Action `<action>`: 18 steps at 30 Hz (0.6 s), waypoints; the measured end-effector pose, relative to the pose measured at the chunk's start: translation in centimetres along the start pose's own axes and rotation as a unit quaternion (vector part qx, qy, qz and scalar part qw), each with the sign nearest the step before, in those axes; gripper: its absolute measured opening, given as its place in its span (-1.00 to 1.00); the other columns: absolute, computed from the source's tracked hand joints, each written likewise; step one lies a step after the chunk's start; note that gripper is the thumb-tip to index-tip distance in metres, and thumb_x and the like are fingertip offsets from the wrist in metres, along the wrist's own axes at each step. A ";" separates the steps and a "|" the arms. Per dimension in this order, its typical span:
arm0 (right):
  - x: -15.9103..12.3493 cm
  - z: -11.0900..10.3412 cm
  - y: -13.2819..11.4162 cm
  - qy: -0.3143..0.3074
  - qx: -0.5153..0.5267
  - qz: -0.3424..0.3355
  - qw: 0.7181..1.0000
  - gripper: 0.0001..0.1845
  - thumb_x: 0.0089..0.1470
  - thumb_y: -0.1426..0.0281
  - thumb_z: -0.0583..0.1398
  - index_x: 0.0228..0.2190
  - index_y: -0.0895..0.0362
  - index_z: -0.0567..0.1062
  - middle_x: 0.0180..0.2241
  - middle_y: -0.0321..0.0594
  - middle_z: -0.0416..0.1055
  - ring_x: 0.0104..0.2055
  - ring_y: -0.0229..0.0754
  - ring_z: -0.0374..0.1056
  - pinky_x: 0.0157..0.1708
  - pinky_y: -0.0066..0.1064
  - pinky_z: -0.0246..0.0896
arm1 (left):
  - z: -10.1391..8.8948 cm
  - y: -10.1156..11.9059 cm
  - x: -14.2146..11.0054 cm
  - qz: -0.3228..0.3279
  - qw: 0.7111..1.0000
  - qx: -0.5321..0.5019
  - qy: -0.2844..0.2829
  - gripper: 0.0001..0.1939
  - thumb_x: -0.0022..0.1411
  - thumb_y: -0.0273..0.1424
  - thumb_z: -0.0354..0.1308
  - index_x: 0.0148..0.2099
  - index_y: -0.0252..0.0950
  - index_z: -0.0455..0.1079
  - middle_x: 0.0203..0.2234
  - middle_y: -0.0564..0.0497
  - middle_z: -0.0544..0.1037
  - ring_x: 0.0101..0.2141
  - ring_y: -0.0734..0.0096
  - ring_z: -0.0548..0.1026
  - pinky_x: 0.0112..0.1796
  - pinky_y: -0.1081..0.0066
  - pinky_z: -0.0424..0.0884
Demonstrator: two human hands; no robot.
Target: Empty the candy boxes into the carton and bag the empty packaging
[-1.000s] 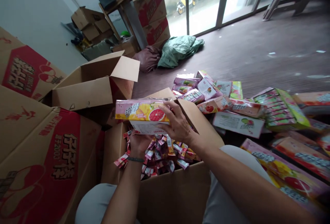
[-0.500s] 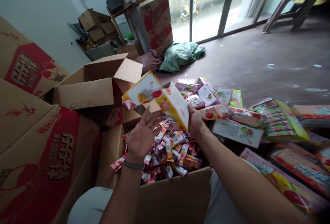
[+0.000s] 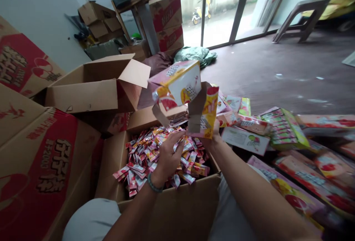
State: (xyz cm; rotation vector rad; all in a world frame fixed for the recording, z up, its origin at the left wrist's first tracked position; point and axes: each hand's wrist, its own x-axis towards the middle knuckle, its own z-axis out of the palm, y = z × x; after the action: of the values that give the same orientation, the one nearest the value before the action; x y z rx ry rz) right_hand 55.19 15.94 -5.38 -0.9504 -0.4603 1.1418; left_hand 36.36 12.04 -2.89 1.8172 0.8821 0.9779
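My right hand [image 3: 212, 135] grips the lower side of an opened paperboard display box [image 3: 188, 85], printed in white, yellow and pink. The box is tilted above a cardboard carton [image 3: 177, 196], its flaps spread. Inside the carton lies a heap of small wrapped candy sticks [image 3: 144, 148] in pink, red and yellow. My left hand [image 3: 170, 154] is over the heap, just below the box, with its fingers curled and the thumb near them. A bit of wrapper shows by the thumb, but I cannot tell whether it is held. A dark bracelet is on the left wrist.
Printed cartons [image 3: 63, 159] stand on the left, with an open carton [image 3: 85, 93] behind them. Several display boxes [image 3: 246, 141] lie on the right, one packed box [image 3: 285, 126] among them. A green bag [image 3: 194, 54], a stool [image 3: 302, 15] and a glass door are farther back.
The display box has turned and stands more open in my right hand. My left hand has moved right and its spread fingers have curled. The view has shifted slightly to the right.
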 end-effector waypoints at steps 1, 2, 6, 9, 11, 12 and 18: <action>0.0 -0.4 -0.7 0.014 0.029 -0.015 0.999 -0.49 0.12 -0.02 -0.05 -0.25 0.04 0.51 -0.39 -0.13 0.52 -0.17 0.04 0.45 -0.18 -0.06 0.41 | 0.1 -1.4 -0.7 0.001 0.998 0.057 -0.013 -0.59 0.26 -0.25 0.17 0.15 -0.12 0.45 0.09 -0.15 0.46 0.15 0.01 0.31 0.24 0.06 0.04; 0.0 -0.8 -1.4 0.030 0.064 -0.031 0.997 -0.49 0.12 -0.01 -0.05 -0.22 0.04 0.51 -0.37 -0.13 0.52 -0.16 0.04 0.44 -0.18 -0.06 0.41 | 0.2 -3.2 -1.4 -0.018 0.992 0.123 -0.033 -0.46 0.18 -0.19 0.24 0.21 -0.09 0.39 0.20 -0.16 0.36 0.24 -0.09 0.19 0.27 -0.03 -0.10; -0.4 -2.5 -3.3 0.106 0.167 -0.077 0.977 -0.55 0.14 0.07 -0.03 -0.14 0.02 0.48 -0.28 -0.15 0.54 -0.10 0.03 0.42 -0.18 -0.06 0.41 | 0.3 -11.5 -3.9 -0.208 0.897 0.367 -0.133 0.13 -0.28 0.01 0.44 0.36 -0.08 0.15 0.41 -0.22 -0.13 0.34 -0.42 -0.36 0.17 -0.35 -0.45; -0.7 -2.8 -3.4 0.143 0.216 -0.059 0.964 -0.55 0.18 0.14 -0.08 -0.11 0.03 0.47 -0.26 -0.17 0.54 -0.08 -0.02 0.43 -0.14 -0.10 0.40 | 1.5 -16.3 -3.2 -0.262 0.853 0.428 -0.141 0.04 -0.09 -0.02 0.31 0.40 -0.07 0.03 0.42 -0.20 -0.24 0.34 -0.39 -0.43 0.13 -0.43 -0.38; -0.7 -2.5 -3.0 0.154 0.237 -0.042 0.958 -0.51 0.19 0.13 -0.11 -0.09 0.06 0.47 -0.29 -0.15 0.54 -0.10 -0.03 0.43 -0.13 -0.12 0.39 | 3.2 -18.0 -1.3 -0.275 0.853 0.421 -0.140 -0.04 0.01 -0.06 0.23 0.41 -0.07 -0.01 0.42 -0.20 -0.28 0.34 -0.40 -0.37 0.12 -0.44 -0.30; -0.5 -2.2 -2.8 0.152 0.241 -0.038 0.958 -0.48 0.19 0.11 -0.11 -0.09 0.07 0.48 -0.30 -0.14 0.54 -0.11 -0.02 0.44 -0.13 -0.12 0.39 | 4.3 -18.5 -0.1 -0.285 0.856 0.407 -0.139 -0.06 0.02 -0.09 0.21 0.42 -0.07 -0.02 0.43 -0.20 -0.29 0.34 -0.40 -0.35 0.12 -0.44 -0.25; 0.9 0.5 -1.6 0.105 0.235 -0.015 0.966 -0.41 0.13 -0.07 -0.06 -0.11 0.07 0.47 -0.39 -0.19 0.53 -0.19 -0.02 0.45 -0.19 -0.13 0.42 | 7.8 -19.4 4.5 -0.328 0.927 0.155 -0.097 -0.24 -0.24 -0.27 0.42 0.10 -0.12 0.41 0.37 -0.25 0.00 0.32 -0.37 -0.55 0.12 -0.40 -0.16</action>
State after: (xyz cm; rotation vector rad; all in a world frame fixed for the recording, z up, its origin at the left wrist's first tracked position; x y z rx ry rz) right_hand 56.04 16.79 -3.96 -0.6346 -0.0245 1.0449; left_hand 41.74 20.37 -21.87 1.6437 1.4480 0.2382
